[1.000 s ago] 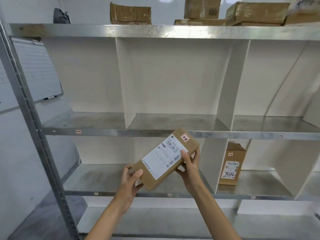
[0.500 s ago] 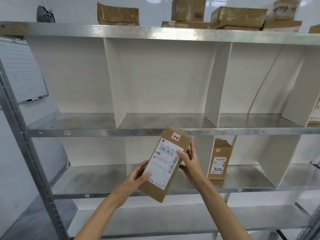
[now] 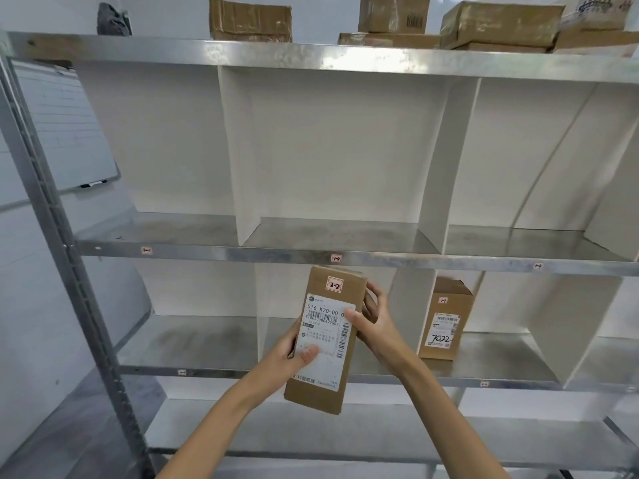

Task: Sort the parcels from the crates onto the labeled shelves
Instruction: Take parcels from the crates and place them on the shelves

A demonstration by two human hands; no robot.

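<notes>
I hold a brown cardboard parcel nearly upright in front of the metal shelving. It bears a white shipping label and a small pink tag reading 2-2. My left hand grips its lower left side, thumb across the label. My right hand grips its right edge, fingers wrapped behind. The parcel's top sits just below the shelf edge tag 1-2. Behind it lies the middle compartment of the second shelf.
Another brown parcel marked 7022 stands in the compartment to the right. Several cardboard boxes lie on the top shelf. White dividers split each level. A whiteboard hangs at left behind the steel upright.
The parcel has turned from a slant to nearly upright and risen toward the shelf edge. Both hands kept their grip, and my view shifted slightly.
</notes>
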